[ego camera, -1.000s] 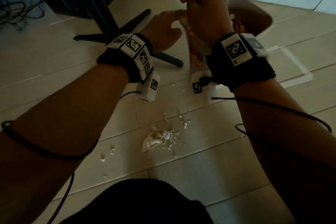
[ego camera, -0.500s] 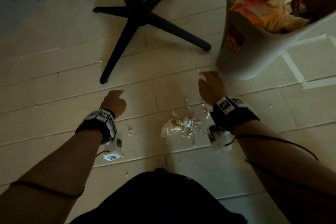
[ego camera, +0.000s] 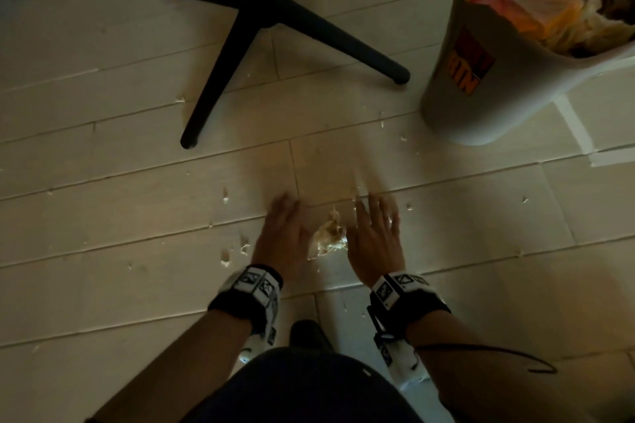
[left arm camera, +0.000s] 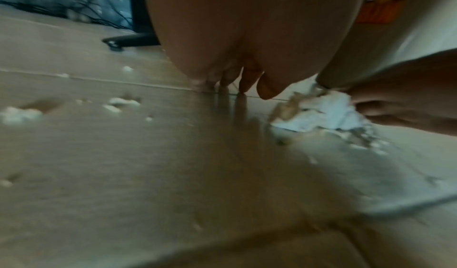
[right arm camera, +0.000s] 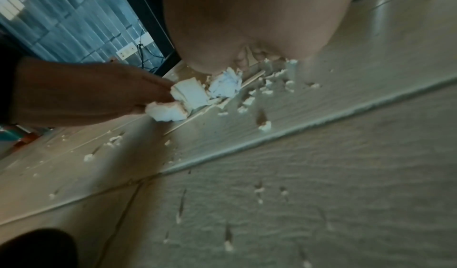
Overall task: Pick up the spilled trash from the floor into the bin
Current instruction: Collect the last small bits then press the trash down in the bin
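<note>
A: Going from the left, what's down there?

B: Small white crumbs [ego camera: 225, 256] scattered over the pale floor [ego camera: 103, 251], then the left hand [ego camera: 281, 237], flat, fingers straight, holding nothing, its edge against the pile

A: And the pile itself?

B: A crumpled heap of white scraps [ego camera: 328, 235] lies on the floor between both hands. The right hand [ego camera: 374, 244] is just as spread, fingers straight, nothing gripped, touching the heap's other side. The bin [ego camera: 488, 103] stands well apart, up to the right, already holding wrappers

A: How will the stuff handle?

B: Light, soft and crumbly, I'd judge; a pinch would likely shed bits. Better to press both palms in from either side and scoop low under the heap, then lift it cupped. The loose crumbs probably need separate sweeps
</note>
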`<state>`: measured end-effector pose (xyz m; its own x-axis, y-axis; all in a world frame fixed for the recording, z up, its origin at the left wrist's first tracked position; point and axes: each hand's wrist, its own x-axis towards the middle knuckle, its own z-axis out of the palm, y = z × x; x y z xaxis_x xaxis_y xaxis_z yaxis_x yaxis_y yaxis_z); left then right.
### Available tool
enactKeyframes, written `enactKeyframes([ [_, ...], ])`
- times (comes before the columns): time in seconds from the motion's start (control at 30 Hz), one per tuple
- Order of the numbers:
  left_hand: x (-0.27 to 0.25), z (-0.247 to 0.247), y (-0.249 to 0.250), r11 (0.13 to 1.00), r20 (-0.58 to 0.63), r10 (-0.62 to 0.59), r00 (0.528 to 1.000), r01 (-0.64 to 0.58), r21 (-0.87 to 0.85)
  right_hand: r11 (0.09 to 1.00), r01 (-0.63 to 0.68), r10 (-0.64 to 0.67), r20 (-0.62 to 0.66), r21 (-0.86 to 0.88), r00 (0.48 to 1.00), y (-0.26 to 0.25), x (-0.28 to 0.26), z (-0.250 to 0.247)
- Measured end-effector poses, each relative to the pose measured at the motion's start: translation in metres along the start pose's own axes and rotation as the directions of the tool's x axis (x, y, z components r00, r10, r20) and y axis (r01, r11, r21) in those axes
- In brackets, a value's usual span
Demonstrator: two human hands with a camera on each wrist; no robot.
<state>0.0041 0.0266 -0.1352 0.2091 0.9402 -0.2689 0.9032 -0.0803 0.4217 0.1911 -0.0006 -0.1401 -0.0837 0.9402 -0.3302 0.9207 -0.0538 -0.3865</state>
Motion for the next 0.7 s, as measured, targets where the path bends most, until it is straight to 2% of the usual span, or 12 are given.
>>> enactKeyframes([
  [0.07,-0.007,0.008,0.014,0.996,0.008,0.094,0.996,-0.094,-0.009,0.989,0.063,-0.051,-0.090,0.136,0.995,-0.005,-0.002,-0.004],
  [0.17,-0.006,0.005,0.027,0.980,-0.021,0.151,0.988,-0.152,-0.132,0.938,0.161,-0.096,-0.218,0.307,0.971,-0.008,-0.001,-0.013],
  [0.27,0.015,-0.008,0.028,0.978,-0.082,0.142,0.987,-0.152,-0.144,0.933,0.081,0.007,-0.244,0.351,0.970,-0.004,0.018,-0.025],
  [0.4,0.066,-0.033,0.031,0.993,-0.091,0.061,0.994,-0.070,-0.092,0.961,-0.065,0.119,-0.189,0.269,0.975,0.012,0.065,-0.056],
  [0.57,0.133,-0.051,0.051,0.996,0.115,0.033,0.993,-0.042,0.076,0.979,-0.178,0.183,-0.037,0.098,0.982,0.032,0.128,-0.094],
  [0.7,0.159,-0.052,0.064,0.971,0.214,0.046,0.976,-0.094,0.220,0.987,-0.158,0.156,0.080,0.014,0.984,0.034,0.159,-0.111],
])
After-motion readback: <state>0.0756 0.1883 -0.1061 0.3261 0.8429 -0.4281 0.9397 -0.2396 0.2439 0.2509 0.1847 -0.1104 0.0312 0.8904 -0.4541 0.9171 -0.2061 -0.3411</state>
